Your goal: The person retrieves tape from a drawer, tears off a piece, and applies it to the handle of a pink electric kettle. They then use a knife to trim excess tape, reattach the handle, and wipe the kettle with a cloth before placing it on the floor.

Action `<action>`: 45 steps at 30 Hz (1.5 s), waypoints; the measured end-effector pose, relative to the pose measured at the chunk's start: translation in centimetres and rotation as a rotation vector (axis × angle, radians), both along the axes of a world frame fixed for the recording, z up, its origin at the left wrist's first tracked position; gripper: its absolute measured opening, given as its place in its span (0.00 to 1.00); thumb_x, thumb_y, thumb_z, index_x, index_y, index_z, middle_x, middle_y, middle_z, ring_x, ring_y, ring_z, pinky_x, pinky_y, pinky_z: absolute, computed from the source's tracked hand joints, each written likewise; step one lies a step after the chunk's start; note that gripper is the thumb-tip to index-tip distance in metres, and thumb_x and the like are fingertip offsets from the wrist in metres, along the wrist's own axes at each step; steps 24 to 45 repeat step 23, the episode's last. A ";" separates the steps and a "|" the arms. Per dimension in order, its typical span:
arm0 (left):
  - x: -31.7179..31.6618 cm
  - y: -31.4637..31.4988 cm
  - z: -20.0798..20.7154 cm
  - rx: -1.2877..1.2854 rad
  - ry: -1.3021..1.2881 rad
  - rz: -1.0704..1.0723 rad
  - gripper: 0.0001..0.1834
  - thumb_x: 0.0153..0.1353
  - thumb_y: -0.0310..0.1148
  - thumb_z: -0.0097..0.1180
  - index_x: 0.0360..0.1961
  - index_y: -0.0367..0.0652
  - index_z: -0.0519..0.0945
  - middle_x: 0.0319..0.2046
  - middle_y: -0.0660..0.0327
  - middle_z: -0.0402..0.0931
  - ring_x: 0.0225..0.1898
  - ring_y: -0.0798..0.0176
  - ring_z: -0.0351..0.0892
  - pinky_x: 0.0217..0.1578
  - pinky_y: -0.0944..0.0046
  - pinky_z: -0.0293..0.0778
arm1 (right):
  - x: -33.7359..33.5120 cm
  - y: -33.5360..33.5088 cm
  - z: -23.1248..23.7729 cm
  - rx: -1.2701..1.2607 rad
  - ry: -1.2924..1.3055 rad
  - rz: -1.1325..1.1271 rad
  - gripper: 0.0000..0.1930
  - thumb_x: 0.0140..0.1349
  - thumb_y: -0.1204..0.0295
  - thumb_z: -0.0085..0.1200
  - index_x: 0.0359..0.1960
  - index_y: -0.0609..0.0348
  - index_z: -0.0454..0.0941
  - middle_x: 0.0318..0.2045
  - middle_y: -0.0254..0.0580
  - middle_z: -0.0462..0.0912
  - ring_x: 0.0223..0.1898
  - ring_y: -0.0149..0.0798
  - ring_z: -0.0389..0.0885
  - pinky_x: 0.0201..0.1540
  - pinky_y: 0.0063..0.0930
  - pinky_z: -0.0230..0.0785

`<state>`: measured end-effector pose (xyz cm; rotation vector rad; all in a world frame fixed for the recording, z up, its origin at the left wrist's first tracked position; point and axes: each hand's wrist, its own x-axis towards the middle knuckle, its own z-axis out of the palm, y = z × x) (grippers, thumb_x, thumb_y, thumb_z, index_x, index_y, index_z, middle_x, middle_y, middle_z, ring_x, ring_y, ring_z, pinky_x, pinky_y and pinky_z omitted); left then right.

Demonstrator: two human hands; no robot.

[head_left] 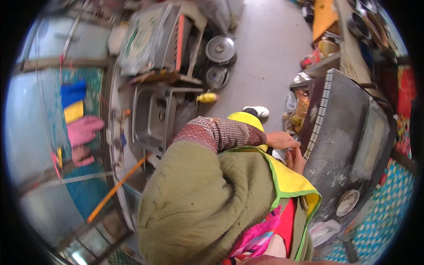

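My left hand (283,140) reaches across my front, its forearm in a checked sleeve (238,134) below a rolled olive knit sleeve. Its fingers are drawn together at the edge of a dark, worn worktop (335,128). Close against it is my right hand (296,160), fingers bent and thumb side up, its wrist hidden behind a yellow apron (293,179) with green trim. The fingertips of both hands meet. Whatever lies between them is too small or hidden to name. A strip of white tiles (319,115) runs along the worktop's edge beside the hands.
On the left is a metal sink (152,117), with gloves (84,129) hanging beyond it. Lidded pots (220,49) and a yellow bottle (207,97) stand on the floor. Bagged items (298,117) sit beside the worktop; a round dish (348,202) lies on it. An orange pole (115,189) leans nearby.
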<state>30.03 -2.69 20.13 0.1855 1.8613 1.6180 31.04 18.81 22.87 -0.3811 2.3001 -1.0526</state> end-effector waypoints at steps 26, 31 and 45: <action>30.4 -22.7 -7.2 -0.044 -0.479 0.961 0.19 0.76 0.36 0.56 0.63 0.40 0.79 0.52 0.60 0.85 0.51 0.69 0.83 0.53 0.68 0.77 | 13.7 -17.8 -4.5 0.209 -0.198 0.551 0.19 0.64 0.63 0.64 0.55 0.53 0.79 0.47 0.53 0.86 0.48 0.56 0.85 0.49 0.50 0.77; 30.4 -22.7 -7.2 -0.044 -0.479 0.961 0.19 0.76 0.36 0.56 0.63 0.40 0.79 0.52 0.60 0.85 0.51 0.69 0.83 0.53 0.68 0.77 | 13.7 -17.8 -4.5 0.209 -0.198 0.551 0.19 0.64 0.63 0.64 0.55 0.53 0.79 0.47 0.53 0.86 0.48 0.56 0.85 0.49 0.50 0.77; 30.4 -22.7 -7.2 -0.044 -0.479 0.961 0.19 0.76 0.36 0.56 0.63 0.40 0.79 0.52 0.60 0.85 0.51 0.69 0.83 0.53 0.68 0.77 | 13.7 -17.8 -4.5 0.209 -0.198 0.551 0.19 0.64 0.63 0.64 0.55 0.53 0.79 0.47 0.53 0.86 0.48 0.56 0.85 0.49 0.50 0.77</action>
